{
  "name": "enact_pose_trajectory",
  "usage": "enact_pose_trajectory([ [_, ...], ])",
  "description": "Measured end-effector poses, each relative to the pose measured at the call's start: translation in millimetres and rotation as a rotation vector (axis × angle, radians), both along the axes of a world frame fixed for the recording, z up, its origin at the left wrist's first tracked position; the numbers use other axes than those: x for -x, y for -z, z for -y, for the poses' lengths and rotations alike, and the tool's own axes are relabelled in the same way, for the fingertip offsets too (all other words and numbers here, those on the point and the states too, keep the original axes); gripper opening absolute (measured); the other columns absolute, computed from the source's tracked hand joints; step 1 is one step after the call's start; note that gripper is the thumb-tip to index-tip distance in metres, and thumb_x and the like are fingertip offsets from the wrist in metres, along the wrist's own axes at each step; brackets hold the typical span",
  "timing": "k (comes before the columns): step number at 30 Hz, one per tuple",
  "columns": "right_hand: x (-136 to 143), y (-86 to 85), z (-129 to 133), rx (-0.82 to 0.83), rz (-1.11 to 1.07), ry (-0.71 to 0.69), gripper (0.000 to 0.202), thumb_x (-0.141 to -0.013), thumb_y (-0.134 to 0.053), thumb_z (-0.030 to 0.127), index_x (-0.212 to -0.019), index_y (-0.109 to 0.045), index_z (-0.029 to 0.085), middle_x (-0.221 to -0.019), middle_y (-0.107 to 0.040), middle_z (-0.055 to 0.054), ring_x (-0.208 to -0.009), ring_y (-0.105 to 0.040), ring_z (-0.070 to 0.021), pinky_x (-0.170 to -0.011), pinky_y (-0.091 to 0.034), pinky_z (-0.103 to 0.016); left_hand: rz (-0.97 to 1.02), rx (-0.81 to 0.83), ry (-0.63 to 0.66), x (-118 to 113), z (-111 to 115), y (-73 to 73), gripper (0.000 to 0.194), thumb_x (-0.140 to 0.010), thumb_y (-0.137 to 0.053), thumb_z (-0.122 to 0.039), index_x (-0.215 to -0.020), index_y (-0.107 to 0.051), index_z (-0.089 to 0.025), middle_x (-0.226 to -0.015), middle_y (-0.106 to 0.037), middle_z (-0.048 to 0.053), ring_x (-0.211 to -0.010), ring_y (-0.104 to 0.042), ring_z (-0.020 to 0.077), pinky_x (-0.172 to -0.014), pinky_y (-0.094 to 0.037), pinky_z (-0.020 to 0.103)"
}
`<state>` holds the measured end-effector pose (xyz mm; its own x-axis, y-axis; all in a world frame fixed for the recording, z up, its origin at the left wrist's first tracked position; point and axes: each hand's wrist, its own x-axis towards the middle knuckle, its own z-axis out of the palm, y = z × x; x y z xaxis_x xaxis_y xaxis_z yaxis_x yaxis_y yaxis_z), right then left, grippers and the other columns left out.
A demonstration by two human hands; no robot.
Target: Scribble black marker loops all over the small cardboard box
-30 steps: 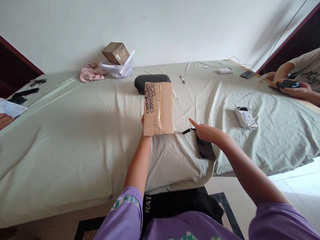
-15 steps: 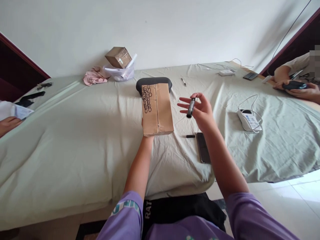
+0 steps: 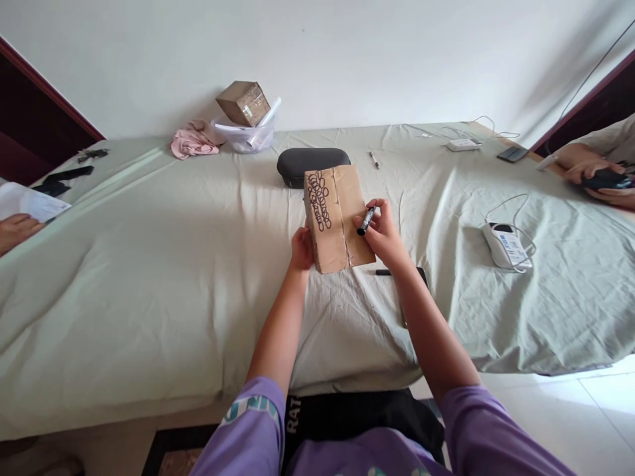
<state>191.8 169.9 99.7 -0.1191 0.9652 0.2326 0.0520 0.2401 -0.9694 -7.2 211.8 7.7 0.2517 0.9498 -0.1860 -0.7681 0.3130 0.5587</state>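
A brown cardboard box (image 3: 342,225) is held up over the cloth-covered table, tilted a little. Black looped marker scribbles run down the left part of its top face, beside a lengthwise seam. My left hand (image 3: 302,248) grips the box from its left side, with part of the fingers hidden under it. A black marker (image 3: 366,221) is pinched in my right hand (image 3: 381,231), which is at the box's right edge. Below, a black marker cap (image 3: 383,272) lies on the cloth next to a dark phone or tablet (image 3: 421,276), mostly covered by my right forearm.
Behind the box sits a black hard case (image 3: 312,162). A pen (image 3: 374,160), a white device with a cable (image 3: 507,246) and a clear tub (image 3: 248,137) with a carton (image 3: 244,102) are on the table. Other people's hands show at the left and right edges.
My right hand has moved left with the marker, from beside the box to its right edge. The box has turned slightly, and more of my left hand shows. The whole view has shifted a little.
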Motion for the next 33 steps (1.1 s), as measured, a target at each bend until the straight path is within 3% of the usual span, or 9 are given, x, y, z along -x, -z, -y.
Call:
enact_pose_trajectory([
  [3,-5,5.9,2,0.024,-0.032,0.042,0.054,-0.087,-0.082,0.049,-0.111,-0.036,0.033,-0.092,-0.053,0.005,-0.083,-0.062,-0.0167,-0.077,-0.056,-0.034,0.001,0.032,-0.031,-4,-5,9.9,0.042,-0.085,-0.071,-0.040,-0.121,-0.074,-0.017,-0.100,-0.086,0.009,-0.117,-0.080,0.0348,-0.110,-0.058,0.046],
  [8,-6,14.2,5,-0.002,-0.060,0.064,0.053,-0.086,-0.084,0.048,-0.110,-0.039,0.032,-0.087,-0.053,0.006,-0.078,-0.057,-0.0158,-0.074,-0.052,-0.032,0.022,0.049,0.091,-5,-6,16.4,0.056,-0.098,-0.061,-0.056,-0.136,-0.074,-0.017,-0.114,-0.087,0.012,-0.119,-0.081,0.0383,-0.116,-0.056,0.052],
  [15,-12,17.5,16,-0.061,-0.036,0.066,0.050,-0.086,-0.087,0.045,-0.110,-0.044,0.032,-0.084,-0.049,0.006,-0.072,-0.051,-0.0154,-0.065,-0.047,-0.029,0.044,0.103,0.114,3,-11,29.3,0.056,-0.102,-0.055,-0.058,-0.127,-0.078,-0.015,-0.111,-0.088,0.013,-0.117,-0.082,0.0368,-0.118,-0.055,0.053],
  [21,-16,29.4,24,-0.115,-0.004,0.015,0.054,-0.085,-0.088,0.046,-0.114,-0.045,0.032,-0.089,-0.051,0.005,-0.068,-0.047,-0.0134,-0.066,-0.048,-0.029,0.112,0.102,0.135,7,-16,33.5,0.063,-0.101,-0.050,-0.064,-0.131,-0.077,-0.015,-0.111,-0.088,0.014,-0.118,-0.081,0.0383,-0.119,-0.054,0.054],
  [23,-17,32.0,24,-0.183,0.036,0.069,0.048,-0.089,-0.084,0.046,-0.116,-0.046,0.031,-0.096,-0.055,0.003,-0.075,-0.054,-0.0151,-0.072,-0.052,-0.032,0.103,0.124,0.143,6,-18,33.8,0.062,-0.101,-0.050,-0.062,-0.129,-0.078,-0.015,-0.108,-0.088,0.014,-0.118,-0.081,0.0385,-0.120,-0.053,0.054],
  [26,-13,30.8,23,-0.337,0.096,0.206,0.039,-0.096,-0.073,0.047,-0.121,-0.049,0.031,-0.115,-0.062,-0.004,-0.101,-0.067,-0.0218,-0.088,-0.058,-0.040,0.087,0.152,0.199,6,-19,36.0,0.061,-0.101,-0.049,-0.061,-0.125,-0.079,-0.013,-0.103,-0.088,0.015,-0.115,-0.082,0.0389,-0.118,-0.055,0.054],
  [29,-4,25.8,19,-0.475,0.152,0.309,0.036,-0.101,-0.065,0.047,-0.129,-0.048,0.032,-0.130,-0.064,-0.009,-0.123,-0.067,-0.0269,-0.099,-0.058,-0.046,0.114,0.129,0.264,9,-18,38.5,0.065,-0.100,-0.048,-0.063,-0.127,-0.078,-0.012,-0.107,-0.088,0.015,-0.116,-0.082,0.0394,-0.115,-0.057,0.055],
  [33,3,19.7,9,-0.529,0.217,0.299,0.037,-0.103,-0.063,0.041,-0.136,-0.048,0.032,-0.138,-0.065,-0.010,-0.123,-0.070,-0.0261,-0.102,-0.060,-0.047,0.125,0.108,0.243,10,-16,37.1,0.072,-0.098,-0.048,-0.068,-0.129,-0.079,-0.011,-0.111,-0.087,0.017,-0.115,-0.082,0.0394,-0.111,-0.059,0.055],
])
